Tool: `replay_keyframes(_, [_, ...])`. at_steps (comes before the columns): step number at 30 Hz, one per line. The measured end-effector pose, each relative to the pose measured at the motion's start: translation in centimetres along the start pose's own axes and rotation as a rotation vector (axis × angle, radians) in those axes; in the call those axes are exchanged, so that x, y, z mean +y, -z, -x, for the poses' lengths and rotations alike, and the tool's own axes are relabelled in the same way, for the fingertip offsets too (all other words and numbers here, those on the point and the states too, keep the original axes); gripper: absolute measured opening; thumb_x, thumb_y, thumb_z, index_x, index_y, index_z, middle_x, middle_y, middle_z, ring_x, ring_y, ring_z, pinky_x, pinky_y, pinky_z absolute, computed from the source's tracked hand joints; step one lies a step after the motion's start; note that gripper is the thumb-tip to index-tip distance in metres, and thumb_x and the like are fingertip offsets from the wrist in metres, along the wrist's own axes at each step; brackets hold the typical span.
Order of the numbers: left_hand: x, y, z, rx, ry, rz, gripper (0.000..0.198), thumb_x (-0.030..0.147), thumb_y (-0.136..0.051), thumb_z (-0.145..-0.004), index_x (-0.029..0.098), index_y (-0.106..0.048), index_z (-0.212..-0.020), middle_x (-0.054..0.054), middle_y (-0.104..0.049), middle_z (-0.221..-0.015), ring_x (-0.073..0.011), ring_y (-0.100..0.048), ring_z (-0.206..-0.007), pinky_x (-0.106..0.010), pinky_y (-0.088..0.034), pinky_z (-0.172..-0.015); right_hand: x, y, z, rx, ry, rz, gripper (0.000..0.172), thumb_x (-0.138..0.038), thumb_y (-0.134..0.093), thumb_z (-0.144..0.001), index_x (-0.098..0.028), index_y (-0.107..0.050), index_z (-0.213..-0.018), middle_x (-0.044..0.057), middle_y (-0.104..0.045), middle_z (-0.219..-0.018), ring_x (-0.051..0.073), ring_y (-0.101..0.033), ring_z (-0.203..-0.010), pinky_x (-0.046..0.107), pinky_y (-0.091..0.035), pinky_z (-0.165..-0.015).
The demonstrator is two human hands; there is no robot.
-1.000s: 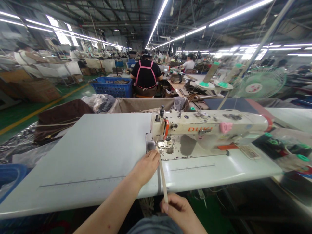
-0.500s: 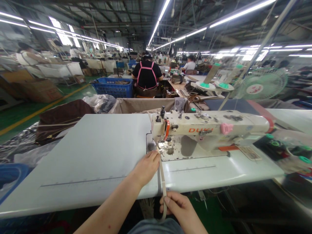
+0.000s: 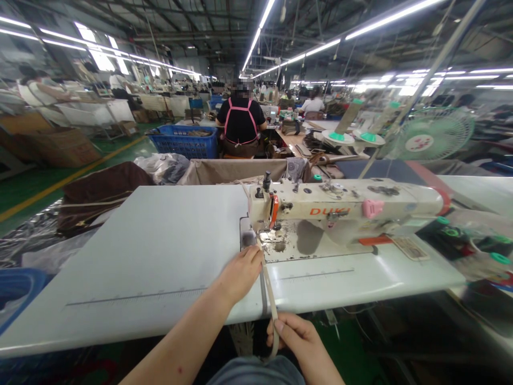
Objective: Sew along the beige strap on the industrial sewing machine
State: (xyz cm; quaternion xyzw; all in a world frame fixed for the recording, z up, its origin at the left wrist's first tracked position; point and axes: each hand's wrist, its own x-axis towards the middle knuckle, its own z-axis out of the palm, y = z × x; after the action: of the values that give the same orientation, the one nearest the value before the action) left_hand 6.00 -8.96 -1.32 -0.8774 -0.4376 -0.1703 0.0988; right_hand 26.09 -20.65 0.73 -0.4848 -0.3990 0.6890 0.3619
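Note:
A narrow beige strap [image 3: 269,286] runs from the needle area of a white sewing machine [image 3: 344,203] toward me and over the table's front edge. My left hand [image 3: 241,271] lies on the table just in front of the needle plate [image 3: 276,243], its fingers together on the strap's upper part. Below the table edge, my right hand [image 3: 295,336] pinches the strap between thumb and fingers. From there the strap bends down toward my lap. The left fingertips and the strap's far end under the presser foot are partly hidden.
The white table [image 3: 180,230] has a printed ruler line [image 3: 140,297]. Behind it stand a beige fabric bin [image 3: 240,171] and a blue crate [image 3: 182,140]. A green fan [image 3: 435,139] and thread cones [image 3: 348,117] are at right. A person in pink straps [image 3: 241,120] sits ahead.
My right hand has shifted slightly to the right, swinging the lower part of the strap with it. My left hand stays almost in place on the strap.

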Motion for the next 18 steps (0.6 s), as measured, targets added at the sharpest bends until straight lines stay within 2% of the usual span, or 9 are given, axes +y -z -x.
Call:
replay_keyframes(5, [-0.03, -0.09, 0.03, -0.005, 0.011, -0.001, 0.02, 0.015, -0.052, -0.105, 0.015, -0.063, -0.122, -0.011, -0.07, -0.128, -0.0255, -0.064, -0.126, -0.039, -0.051, -0.117, -0.1, 0.03, -0.01, -0.007, -0.012, 0.031, 0.053, -0.07, -0.083, -0.079, -0.018, -0.083, -0.076, 0.004, -0.074, -0.071, 0.018, -0.061, -0.069, 0.029, -0.046, -0.069])
replay_keyframes(12, [-0.03, 0.08, 0.02, -0.033, -0.042, -0.058, 0.021, 0.013, -0.054, -0.103, 0.014, -0.067, -0.12, -0.012, -0.07, -0.131, -0.0269, -0.062, -0.131, -0.041, -0.05, -0.119, -0.02, -0.07, 0.47, -0.036, 0.018, 0.036, 0.047, -0.063, -0.08, -0.087, -0.018, -0.081, -0.072, 0.004, -0.072, -0.071, 0.017, -0.058, -0.068, 0.029, -0.044, -0.069])
replay_keyframes(18, [-0.11, 0.05, 0.01, -0.022, -0.012, -0.044, 0.021, 0.016, -0.055, -0.103, 0.015, -0.067, -0.12, -0.012, -0.069, -0.132, -0.026, -0.063, -0.13, -0.04, -0.05, -0.12, -0.24, -0.05, 0.23, -0.039, 0.041, 0.067, 0.047, -0.061, -0.078, -0.088, -0.018, -0.08, -0.07, 0.004, -0.072, -0.07, 0.017, -0.058, -0.068, 0.029, -0.044, -0.069])
